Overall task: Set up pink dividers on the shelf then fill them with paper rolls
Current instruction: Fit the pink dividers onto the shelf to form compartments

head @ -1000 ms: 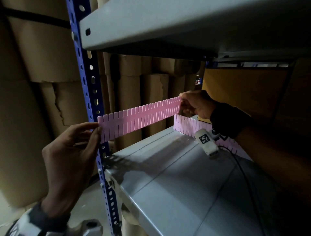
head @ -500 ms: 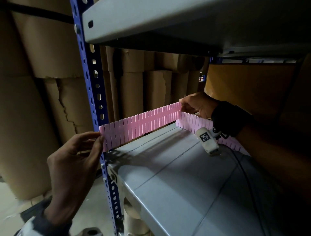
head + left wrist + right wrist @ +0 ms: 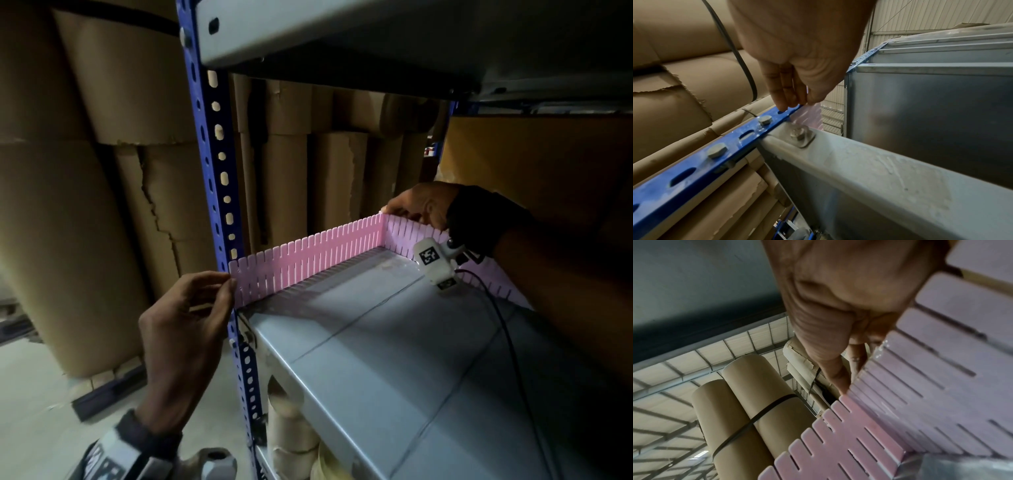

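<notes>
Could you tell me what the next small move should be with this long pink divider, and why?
Probably press the long divider down at the far corner to seat it with the back divider. It already stands along the shelf edge, the left hand pinching its near end and the right hand at the corner; whether the slots are fully locked is not visible.

Pink divider (image 3: 310, 258) down from mid-air onto the shelf (image 3: 394, 342), now standing along its left edge, far end meeting the back divider (image 3: 407, 233), both hands lower with it
</notes>
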The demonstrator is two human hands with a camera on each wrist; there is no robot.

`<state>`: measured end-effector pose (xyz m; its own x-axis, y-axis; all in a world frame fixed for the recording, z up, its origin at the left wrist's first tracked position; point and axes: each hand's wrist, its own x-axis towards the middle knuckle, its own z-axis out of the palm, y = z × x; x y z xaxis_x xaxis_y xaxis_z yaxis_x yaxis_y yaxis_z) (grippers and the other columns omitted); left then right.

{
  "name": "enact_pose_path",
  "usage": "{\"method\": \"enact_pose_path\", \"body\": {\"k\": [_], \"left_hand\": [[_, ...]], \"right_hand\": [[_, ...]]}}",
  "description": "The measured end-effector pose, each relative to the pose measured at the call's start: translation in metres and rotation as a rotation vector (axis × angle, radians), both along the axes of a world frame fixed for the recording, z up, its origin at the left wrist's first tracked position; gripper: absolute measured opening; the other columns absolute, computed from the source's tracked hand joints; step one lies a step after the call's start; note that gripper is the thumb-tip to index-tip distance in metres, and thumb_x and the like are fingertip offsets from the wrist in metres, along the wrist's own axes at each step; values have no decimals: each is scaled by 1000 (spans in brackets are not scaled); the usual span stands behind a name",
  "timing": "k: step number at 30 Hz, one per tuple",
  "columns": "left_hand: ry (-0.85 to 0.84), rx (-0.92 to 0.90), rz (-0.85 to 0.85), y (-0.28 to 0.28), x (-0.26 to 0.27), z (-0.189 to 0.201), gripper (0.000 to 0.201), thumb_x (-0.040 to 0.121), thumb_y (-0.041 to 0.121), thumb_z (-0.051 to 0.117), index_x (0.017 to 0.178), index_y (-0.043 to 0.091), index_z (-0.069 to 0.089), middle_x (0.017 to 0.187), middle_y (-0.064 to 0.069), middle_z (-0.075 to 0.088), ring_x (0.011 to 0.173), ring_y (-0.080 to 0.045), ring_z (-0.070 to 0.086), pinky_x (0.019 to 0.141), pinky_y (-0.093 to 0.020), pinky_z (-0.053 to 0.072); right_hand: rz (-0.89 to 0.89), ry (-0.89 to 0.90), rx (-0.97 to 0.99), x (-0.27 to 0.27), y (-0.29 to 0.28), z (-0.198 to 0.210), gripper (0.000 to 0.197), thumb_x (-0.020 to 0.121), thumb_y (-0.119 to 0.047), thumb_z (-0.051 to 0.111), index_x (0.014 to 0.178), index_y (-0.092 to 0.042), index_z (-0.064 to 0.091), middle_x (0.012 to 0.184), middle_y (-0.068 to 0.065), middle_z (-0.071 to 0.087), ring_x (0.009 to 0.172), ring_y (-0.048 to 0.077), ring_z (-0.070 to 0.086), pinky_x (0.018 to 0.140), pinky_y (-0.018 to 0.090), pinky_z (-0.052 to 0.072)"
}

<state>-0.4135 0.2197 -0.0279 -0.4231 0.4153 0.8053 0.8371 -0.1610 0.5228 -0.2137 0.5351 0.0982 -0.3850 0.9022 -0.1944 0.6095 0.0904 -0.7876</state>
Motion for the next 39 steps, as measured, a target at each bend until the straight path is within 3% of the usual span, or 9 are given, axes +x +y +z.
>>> {"method": "enact_pose_path", "body": {"k": [3, 6, 12, 18, 21, 25, 31, 36, 39], "left_hand": [[-4, -23, 19, -3, 2, -5, 24, 85, 3, 76, 107, 10, 70, 93, 4, 69, 79, 4, 64, 73, 0, 49], [-41, -38, -6, -5, 3, -7, 24, 86, 7, 76, 106, 17, 69, 90, 9, 68, 78, 7, 67, 71, -2, 50], [-126, -77, -27, -6, 0, -14, 19, 85, 9, 78, 103, 12, 74, 90, 5, 73, 89, 4, 69, 71, -4, 52], [-142, -85, -51, -9, 0, -18, 20, 82, 11, 80, 99, 18, 73, 87, 10, 71, 87, 5, 69, 71, -5, 53], [-121, -77, -49, -9, -1, -21, 20, 82, 10, 80, 99, 17, 73, 88, 7, 72, 88, 1, 69, 73, -7, 54], [-69, -64, -49, -5, -4, -22, 20, 82, 7, 80, 99, 14, 72, 90, 2, 72, 80, -3, 69, 75, -12, 56], [-44, -75, -137, -10, -10, -21, 27, 81, 9, 80, 103, 21, 69, 93, 8, 71, 83, -1, 68, 75, -13, 57], [-110, -166, -200, -19, -20, -8, 28, 86, 12, 78, 113, 13, 70, 99, 5, 72, 85, 4, 67, 71, -7, 54], [-132, -193, -256, -36, -22, 4, 24, 89, 17, 76, 112, 13, 72, 99, 6, 73, 83, 8, 68, 70, -6, 53]], "right_hand": [[51, 14, 38, 4, -2, 3, 41, 98, -30, 58, 123, 2, 64, 118, 19, 67, 111, 33, 62, 107, 39, 46], [44, 60, 141, 6, -3, 1, 40, 97, -31, 61, 117, 4, 66, 103, 16, 70, 103, 32, 65, 89, 33, 51], [26, -78, 254, -5, -1, -6, 45, 96, -34, 62, 117, 5, 65, 119, 25, 67, 108, 37, 64, 105, 44, 48], [62, -50, 215, 1, 3, -1, 38, 94, -25, 65, 122, 1, 63, 93, 6, 66, 76, 16, 62, 63, 21, 53], [54, -117, 301, -2, 0, -4, 39, 94, -35, 64, 112, 0, 68, 111, 18, 71, 103, 34, 67, 97, 42, 53], [48, -176, 391, -3, -20, -1, 41, 96, -36, 62, 113, 1, 69, 116, 20, 69, 111, 34, 64, 104, 45, 48], [-16, -232, 555, 11, -60, 15, 39, 97, -37, 57, 112, -3, 68, 114, 17, 67, 110, 34, 62, 84, 30, 45], [-80, -224, 634, 25, -106, 30, 47, 99, -38, 52, 96, 6, 68, 100, 23, 72, 96, 32, 68, 93, 35, 50], [-95, -194, 595, 35, -135, 35, 45, 96, -38, 58, 101, 5, 69, 103, 21, 72, 90, 26, 67, 72, 31, 50]]}}
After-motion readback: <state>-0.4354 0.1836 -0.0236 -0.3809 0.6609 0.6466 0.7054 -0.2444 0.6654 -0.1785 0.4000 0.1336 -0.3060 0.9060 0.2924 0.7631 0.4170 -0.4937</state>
